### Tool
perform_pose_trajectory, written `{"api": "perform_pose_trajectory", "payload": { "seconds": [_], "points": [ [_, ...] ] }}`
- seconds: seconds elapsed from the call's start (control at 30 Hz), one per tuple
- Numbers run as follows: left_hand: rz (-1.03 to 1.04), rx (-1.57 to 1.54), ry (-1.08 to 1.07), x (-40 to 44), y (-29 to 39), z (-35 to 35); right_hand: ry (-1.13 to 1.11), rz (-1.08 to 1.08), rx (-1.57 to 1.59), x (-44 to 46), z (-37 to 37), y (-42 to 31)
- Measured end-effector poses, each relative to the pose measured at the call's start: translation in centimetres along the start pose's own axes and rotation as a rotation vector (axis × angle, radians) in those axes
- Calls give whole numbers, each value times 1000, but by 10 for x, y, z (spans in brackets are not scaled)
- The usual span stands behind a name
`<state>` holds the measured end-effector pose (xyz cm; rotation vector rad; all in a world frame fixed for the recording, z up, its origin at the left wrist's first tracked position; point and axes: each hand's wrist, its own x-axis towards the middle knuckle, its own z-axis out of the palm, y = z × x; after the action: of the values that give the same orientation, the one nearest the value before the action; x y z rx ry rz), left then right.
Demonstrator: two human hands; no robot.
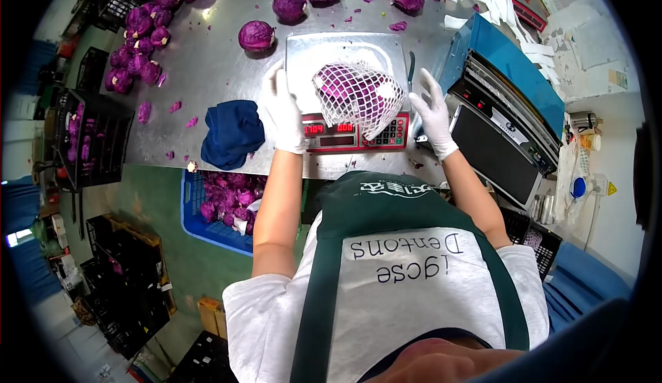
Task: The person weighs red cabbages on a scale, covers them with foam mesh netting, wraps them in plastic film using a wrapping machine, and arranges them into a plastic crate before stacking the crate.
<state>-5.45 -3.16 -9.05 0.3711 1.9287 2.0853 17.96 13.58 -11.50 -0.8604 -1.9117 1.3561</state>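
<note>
Red cabbage [343, 84]: in white net [365, 119], upper middle of the frame.
Left hand [283, 115]: wide — empty.
Right hand [435, 113]: wide, empty.
Scale [310, 46]: weighing it, I think — lifting calls for both hands.

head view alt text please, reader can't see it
Purple cabbage in a white net sits on a digital scale, the person's gloved left hand and right hand open on either side. Loose cabbages lie on the metal table, with a dark blue cloth to the left and a blue-and-black machine to the right.
</note>
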Motion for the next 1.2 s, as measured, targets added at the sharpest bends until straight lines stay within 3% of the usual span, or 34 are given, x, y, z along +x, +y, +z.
{"api": "perform_pose_trajectory", "payload": {
  "seconds": [0.1,0.37,0.43,0.5,0.63,0.7,0.77,0.83,0.87,0.9,0.97,1.03,1.07,1.1,1.2],
  "points": [
    [59,-129,30,21,-9,-26,11,90,18,-15,-13,5],
    [-2,-85,-14,21,-20,-56,-6,254,153,-44,-8,15],
    [65,12,-66,24,-31,-50,-18,174,100,-38,-7,15],
    [-20,171,-138,23,-38,-37,-58,172,130,-28,-3,15],
    [-47,179,-326,19,-61,10,-295,397,116,-2,13,-2],
    [126,385,-333,0,-52,30,-316,535,306,2,23,-7],
    [71,286,-288,3,-77,41,-280,507,485,-3,31,-9],
    [-165,-35,-462,-2,-38,57,-237,579,510,-12,25,-16],
    [-139,-63,-518,2,-43,66,-189,460,534,-14,19,-14],
    [-110,-87,-573,4,-49,77,-145,337,556,-17,13,-12],
    [-24,-93,-553,-1,-48,116,-49,416,632,-16,-21,-36],
    [154,157,-598,-13,-22,175,-6,250,457,-9,-65,-30],
    [246,276,-606,-20,-10,204,26,342,430,-9,-93,-35],
    [258,189,-639,-30,-5,241,119,163,366,-4,-116,-34],
    [257,-108,-802,-59,13,356,212,65,221,13,-198,-28]
  ]
}}
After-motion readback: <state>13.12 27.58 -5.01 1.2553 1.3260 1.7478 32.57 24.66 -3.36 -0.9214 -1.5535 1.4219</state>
